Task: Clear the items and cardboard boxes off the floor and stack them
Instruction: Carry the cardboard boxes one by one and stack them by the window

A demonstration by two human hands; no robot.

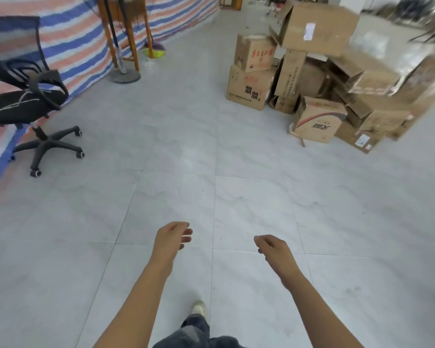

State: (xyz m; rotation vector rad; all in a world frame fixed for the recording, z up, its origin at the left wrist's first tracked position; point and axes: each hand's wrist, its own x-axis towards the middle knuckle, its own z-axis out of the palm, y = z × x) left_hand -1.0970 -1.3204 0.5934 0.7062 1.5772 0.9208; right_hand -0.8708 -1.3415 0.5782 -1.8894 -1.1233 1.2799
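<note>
A heap of brown cardboard boxes [319, 79] stands at the far right of the grey tiled floor. A large open box [317, 26] tops it, and a box with a red arc print [317, 120] sits at its front. My left hand [172, 238] and my right hand [271, 247] hang in front of me over bare tiles, well short of the boxes. Both have loosely curled fingers and hold nothing. My shoe [199, 308] shows below them.
A black office chair [28, 101] stands at the left, by a striped tarp wall [68, 33]. A wooden stand [126, 28] and a fan base [124, 76] are at the back left, with a yellow-green dustpan [157, 53]. Open tile lies between me and the boxes.
</note>
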